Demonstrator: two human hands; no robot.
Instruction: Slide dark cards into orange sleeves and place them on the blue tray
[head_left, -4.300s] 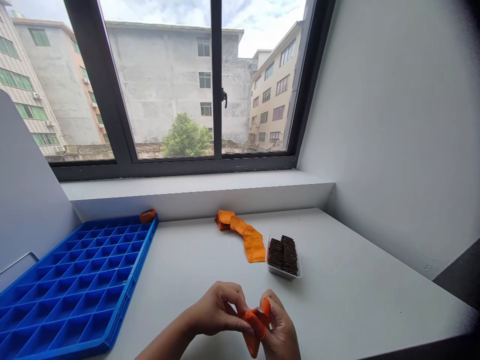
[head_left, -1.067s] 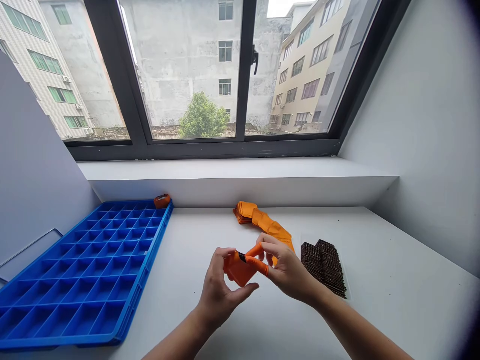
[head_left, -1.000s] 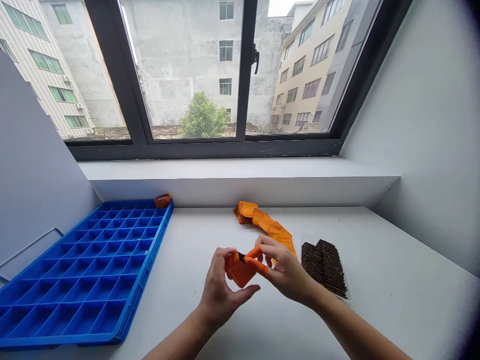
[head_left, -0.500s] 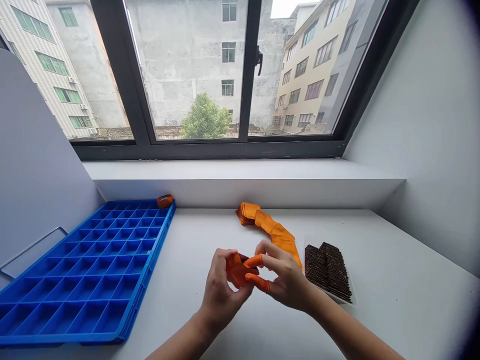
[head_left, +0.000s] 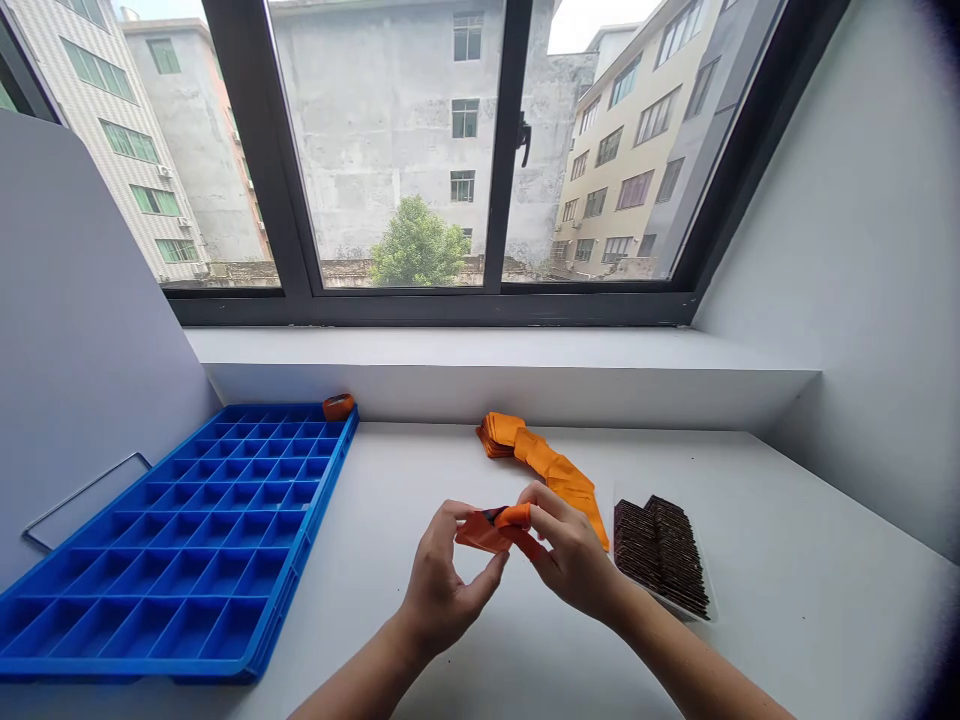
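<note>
Pouch [head_left: 478, 536], small and orange, is held up above the bench [head_left: 405, 480] between two bare hands. The left hand [head_left: 442, 585] grasps it from the left: its fingers [head_left: 448, 510] lie along the far edge, and its thumb comes up to the near right corner. The right hand [head_left: 574, 555] meets it from the other side, with orange finger cots [head_left: 515, 516] over thumb and index finger. A bit of black shows at the mouth beside the index cot; whether the right fingers are pinching the cloth or something within it, I cannot tell.

Just beyond the hands, a fanned row of orange pouches [head_left: 570, 484] runs back to a small stack [head_left: 501, 435] near the sill. To its right stands a plastic box [head_left: 688, 612] packed with dark brown ridged pieces [head_left: 660, 552] in two columns (their exact kind is too small to read). On the left side of the bench lies a blue compartment tray [head_left: 255, 660], with an orange tape roll [head_left: 338, 407] on its far right corner. Behind everything, the dark window frame [head_left: 450, 308] looks out on a green tree [head_left: 420, 243] and grey buildings.
</note>
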